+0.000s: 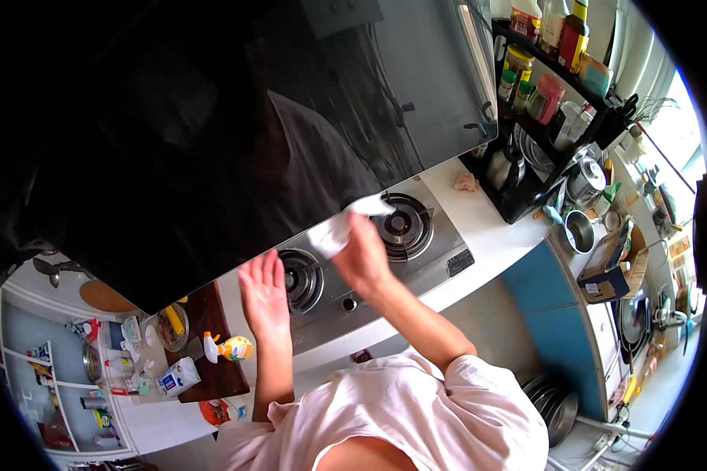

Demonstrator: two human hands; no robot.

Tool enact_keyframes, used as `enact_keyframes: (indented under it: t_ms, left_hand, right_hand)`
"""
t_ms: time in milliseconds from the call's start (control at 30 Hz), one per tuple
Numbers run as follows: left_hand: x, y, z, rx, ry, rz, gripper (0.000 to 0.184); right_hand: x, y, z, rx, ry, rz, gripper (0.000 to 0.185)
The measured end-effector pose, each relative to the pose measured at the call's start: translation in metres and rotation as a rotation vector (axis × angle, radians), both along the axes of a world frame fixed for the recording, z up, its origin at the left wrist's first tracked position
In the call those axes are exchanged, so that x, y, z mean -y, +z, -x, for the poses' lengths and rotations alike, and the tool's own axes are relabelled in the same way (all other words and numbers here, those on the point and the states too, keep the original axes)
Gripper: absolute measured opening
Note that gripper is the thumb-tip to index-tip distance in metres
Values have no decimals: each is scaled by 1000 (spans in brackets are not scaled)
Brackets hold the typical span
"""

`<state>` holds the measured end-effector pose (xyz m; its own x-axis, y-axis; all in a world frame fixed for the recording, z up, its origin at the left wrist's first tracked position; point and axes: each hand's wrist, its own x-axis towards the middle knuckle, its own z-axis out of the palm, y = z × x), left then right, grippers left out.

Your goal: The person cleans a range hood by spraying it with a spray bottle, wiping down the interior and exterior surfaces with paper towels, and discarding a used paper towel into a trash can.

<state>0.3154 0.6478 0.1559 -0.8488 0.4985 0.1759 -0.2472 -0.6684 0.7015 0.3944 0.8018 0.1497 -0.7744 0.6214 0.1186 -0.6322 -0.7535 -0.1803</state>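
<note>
A white paper towel or cloth (329, 236), slightly blurred, is in my right hand (364, 255), and part of it sticks out past the fingers. That hand is at the lower edge of the dark glossy range hood (236, 196), above the gas stove (353, 314). My left hand (264, 297) is held up with its fingers stretched out and nothing in it. It is near the hood's lower edge, in front of the left burner (300, 281). The right burner (398, 225) lies beyond the cloth. Whether the cloth touches the hood, I cannot tell.
A spray bottle (228, 348) and a white pack (179, 377) are on the left by a dark brown board (212, 314). On the right stand a black rack (526, 200) of bottles and jars, a kettle (505, 166) and a pot (579, 231).
</note>
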Motion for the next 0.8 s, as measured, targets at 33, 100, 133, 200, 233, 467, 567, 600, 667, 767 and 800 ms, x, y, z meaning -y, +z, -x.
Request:
enact_keyframes:
  t_ms: [33, 100, 133, 200, 233, 467, 567, 600, 667, 767, 800]
  left_hand:
    - [-7, 4, -15, 64, 20, 36, 41]
    - [-6, -6, -27, 46, -74, 71, 35]
    - [-8, -5, -37, 0, -97, 58, 29]
    - [-21, 18, -64, -307, 93, 212, 22]
    - [-27, 25, -71, -497, 194, 282, 20]
    - [-29, 67, -22, -1187, 921, 458, 31]
    - [1, 55, -1, -1063, 1151, 478, 36]
    - [16, 54, 7, -1024, 1253, 569, 38]
    - [54, 49, 31, -845, 1387, 654, 46]
    - [107, 63, 76, -665, 1484, 719, 50]
    - [122, 67, 93, -654, 1442, 683, 49]
  right_hand:
    - [2, -3, -2, -2, 68, -28, 18]
    - [-30, 0, -14, 130, -69, -64, 18]
    - [-53, 24, -28, 201, -153, 52, 8]
    - [-104, 20, -47, 251, -267, 49, 12]
    - [-119, 26, -57, 258, -319, 83, 13]
    - [-162, 14, -99, 556, -1394, -535, 22]
    - [-160, 33, -93, 823, -1686, -1025, 31]
    - [-161, 40, -83, 870, -1660, -1195, 36]
    - [-148, 44, -54, 901, -1639, -1434, 45]
    - [-76, 31, -12, 633, -1406, -1697, 56]
    - [-47, 29, -1, 519, -1257, -1771, 59]
